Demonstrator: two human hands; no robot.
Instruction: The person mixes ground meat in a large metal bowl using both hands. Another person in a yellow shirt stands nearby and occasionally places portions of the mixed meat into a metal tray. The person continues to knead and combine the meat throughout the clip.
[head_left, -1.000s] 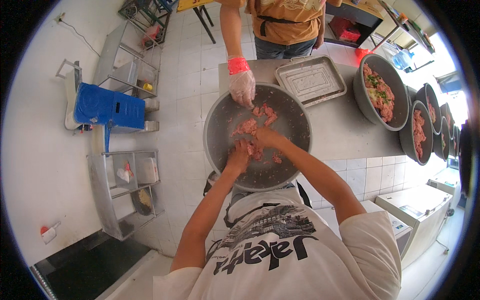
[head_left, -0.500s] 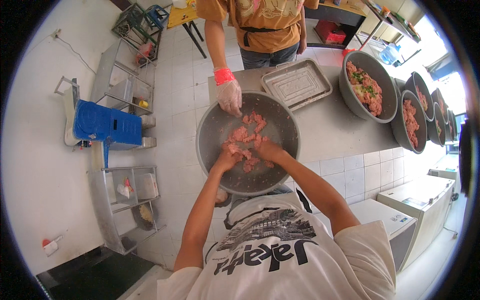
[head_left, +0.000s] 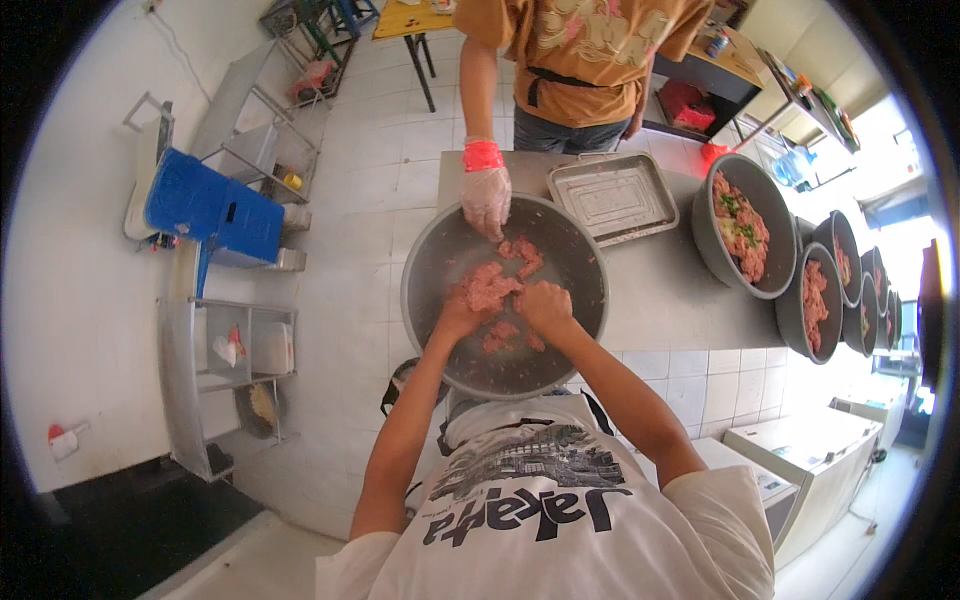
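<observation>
A big grey basin [head_left: 470, 372] stands at the near left end of the metal table, with pink ground meat [head_left: 490, 287] in it. My left hand [head_left: 464, 312] cups a clump of this meat from the left side, its fingers partly hidden under the clump. My right hand [head_left: 545, 307] is closed at the clump's right edge, fingers curled in; what lies inside them is hidden. Smaller bits of meat lie near and far of my hands. Across the basin, a co-worker's gloved hand [head_left: 487, 202] reaches down over the far rim.
A shallow metal tray [head_left: 614, 198] lies on the metal table [head_left: 660, 290], right of the basin. Further right stand a grey tub of meat with green bits [head_left: 745, 228] and several more tubs. White chest freezers [head_left: 800, 450] stand lower right, metal shelves [head_left: 235, 375] at left.
My hands have gathered the meat into a larger clump, lifted in my left hand. My right hand has curled closed. The whole view has shifted slightly; the co-worker's hand stays at the far rim.
</observation>
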